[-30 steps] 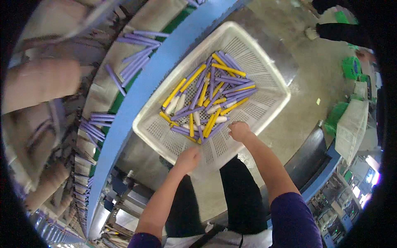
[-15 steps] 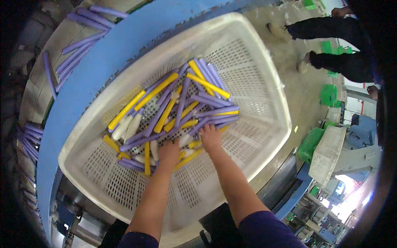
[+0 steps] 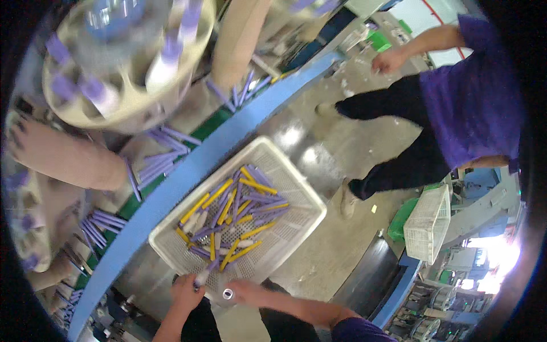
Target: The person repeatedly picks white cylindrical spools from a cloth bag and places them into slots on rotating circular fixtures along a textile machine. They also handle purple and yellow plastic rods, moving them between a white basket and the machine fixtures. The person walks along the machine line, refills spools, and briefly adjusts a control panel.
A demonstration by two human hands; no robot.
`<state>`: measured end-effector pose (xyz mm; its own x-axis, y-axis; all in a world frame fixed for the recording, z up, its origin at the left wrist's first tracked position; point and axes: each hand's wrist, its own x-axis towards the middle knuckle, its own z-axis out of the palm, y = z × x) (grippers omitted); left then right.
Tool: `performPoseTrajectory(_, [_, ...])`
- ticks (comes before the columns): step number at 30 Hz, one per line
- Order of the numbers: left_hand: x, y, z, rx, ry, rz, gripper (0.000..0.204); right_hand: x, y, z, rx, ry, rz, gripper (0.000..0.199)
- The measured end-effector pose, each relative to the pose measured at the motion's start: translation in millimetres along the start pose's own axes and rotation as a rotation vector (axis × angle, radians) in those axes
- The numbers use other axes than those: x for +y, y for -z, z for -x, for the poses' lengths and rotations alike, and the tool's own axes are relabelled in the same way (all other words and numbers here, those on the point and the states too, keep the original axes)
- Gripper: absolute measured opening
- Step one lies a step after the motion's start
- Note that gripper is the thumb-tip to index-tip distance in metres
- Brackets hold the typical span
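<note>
Gripping the white basket's (image 3: 296,196) near rim, the left hand (image 3: 187,290) and right hand (image 3: 246,292) sit just below the tubes (image 3: 233,219), whose long axes mostly run away from them.

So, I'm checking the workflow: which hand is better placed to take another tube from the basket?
Probably the right hand: both hands sit at the white basket's near rim, but the left hand grips a pale tube. Whether the right hand holds anything is unclear.
</note>
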<state>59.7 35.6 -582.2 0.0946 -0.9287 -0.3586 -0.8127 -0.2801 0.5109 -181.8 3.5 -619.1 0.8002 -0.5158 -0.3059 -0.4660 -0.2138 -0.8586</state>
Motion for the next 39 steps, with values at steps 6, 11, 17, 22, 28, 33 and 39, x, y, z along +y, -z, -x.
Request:
performPoseTrajectory(6, [123.9, 215.8, 101.2, 0.026, -0.121, 0.133, 0.041, -253.2, 104.0, 94.3, -0.088, -0.193, -1.819, 0.037])
performPoseTrajectory(11, [257.6, 326.5, 178.5, 0.104, -0.288, 0.019, 0.041, -345.2, 146.7, 167.8, -0.157, -0.281, -1.916, 0.031])
performPoseTrajectory(17, [328.3, 410.4, 251.2, 0.491, -0.545, 0.219, 0.035, -385.4, 196.4, 229.0, 0.091, -0.16, -1.557, 0.034])
performPoseTrajectory(22, [347.1, 415.3, 280.2, 0.663, -0.497, 0.904, 0.056, -399.1, 219.4, 259.3, 0.327, 0.057, -0.958, 0.03])
performPoseTrajectory(28, [361.0, 411.6, 272.8, 0.572, -0.542, 1.429, 0.047, -394.2, 233.2, 316.9, 0.951, 0.067, -1.561, 0.035])
performPoseTrajectory(33, [362.7, 430.2, 262.3, 0.145, -0.5, 1.352, 0.061, -393.6, 234.9, 360.1, 1.337, 0.309, -1.437, 0.036])
performPoseTrajectory(39, [399.5, 394.2, 239.7, 0.051, -0.667, 0.275, 0.049, -457.2, 227.8, 290.8, 0.676, 0.087, -1.694, 0.038])
